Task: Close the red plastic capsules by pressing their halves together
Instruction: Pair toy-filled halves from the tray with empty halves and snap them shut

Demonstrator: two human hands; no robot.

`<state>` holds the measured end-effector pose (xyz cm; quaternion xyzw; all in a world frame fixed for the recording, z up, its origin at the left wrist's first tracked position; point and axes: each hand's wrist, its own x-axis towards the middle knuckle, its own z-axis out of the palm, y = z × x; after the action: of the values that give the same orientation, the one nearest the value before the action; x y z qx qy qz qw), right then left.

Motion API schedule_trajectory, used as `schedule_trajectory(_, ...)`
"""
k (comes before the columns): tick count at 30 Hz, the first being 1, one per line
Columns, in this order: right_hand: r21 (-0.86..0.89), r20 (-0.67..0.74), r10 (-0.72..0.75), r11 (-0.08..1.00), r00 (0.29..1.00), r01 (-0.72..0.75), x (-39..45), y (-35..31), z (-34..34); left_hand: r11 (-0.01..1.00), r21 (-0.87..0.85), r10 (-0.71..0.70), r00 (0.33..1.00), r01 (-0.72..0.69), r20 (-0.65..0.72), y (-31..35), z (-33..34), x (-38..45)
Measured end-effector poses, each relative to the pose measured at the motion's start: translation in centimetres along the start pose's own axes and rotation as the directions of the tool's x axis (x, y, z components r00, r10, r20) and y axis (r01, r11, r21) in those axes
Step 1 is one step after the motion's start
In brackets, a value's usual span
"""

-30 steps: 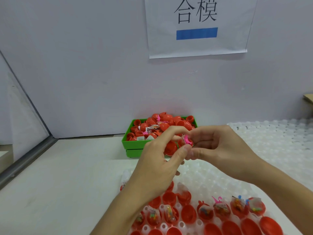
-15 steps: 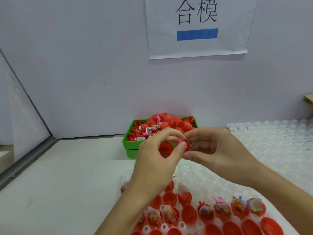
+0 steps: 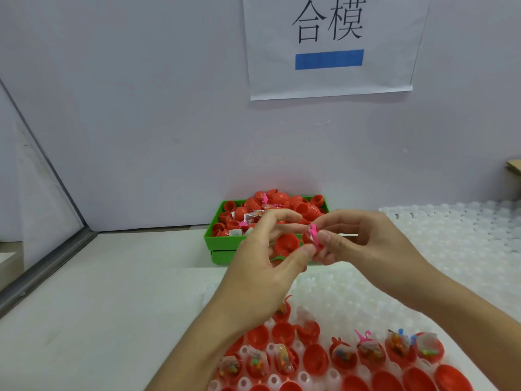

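My left hand point(image 3: 262, 266) holds an open red capsule half point(image 3: 286, 244), its hollow side facing me, in front of the green bin. Right beside it, my right hand point(image 3: 363, 246) pinches the other red half point(image 3: 308, 239), from which a pink toy piece point(image 3: 313, 232) sticks out. The two halves sit close together but apart. Several more open red capsules point(image 3: 369, 352) with small wrapped toys stand in the white dimpled tray point(image 3: 338, 294) near me, along with closed red capsules point(image 3: 451, 376) at the bottom right.
A green bin point(image 3: 222, 244) heaped with red capsule halves and packets stands against the wall. More white dimpled trays point(image 3: 456, 238) cover the table to the right. A paper sign point(image 3: 329, 46) hangs on the wall. A metal rail point(image 3: 42, 269) borders the left.
Both hands have sunk slightly. The halves, pressed close half a second ago, are now a little apart, with the pink toy piece showing at the right half.
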<state>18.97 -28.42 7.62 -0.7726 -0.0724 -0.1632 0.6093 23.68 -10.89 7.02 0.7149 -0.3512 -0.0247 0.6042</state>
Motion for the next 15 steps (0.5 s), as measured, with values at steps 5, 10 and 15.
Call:
schedule_trajectory(5, 0.024, -0.013, 0.042, 0.999, 0.999, -0.042, 0.17, 0.13, -0.41, 1.000, -0.011, 0.001, 0.996, -0.002, -0.091, -0.02, -0.39, 0.25)
schedule_trajectory(10, 0.026, -0.013, 0.045, 0.999, 0.999, -0.044, 0.22, 0.10, -0.30, 1.000, 0.007, 0.011, 0.993, -0.010, -0.121, 0.21, -0.46, 0.18)
schedule_trajectory(15, -0.027, 0.014, 0.016, 1.000, 1.000, -0.016, 0.17, -0.08, -0.40, 0.999, 0.051, 0.018, 0.992, -0.012, -0.122, 0.38, -0.51, 0.17)
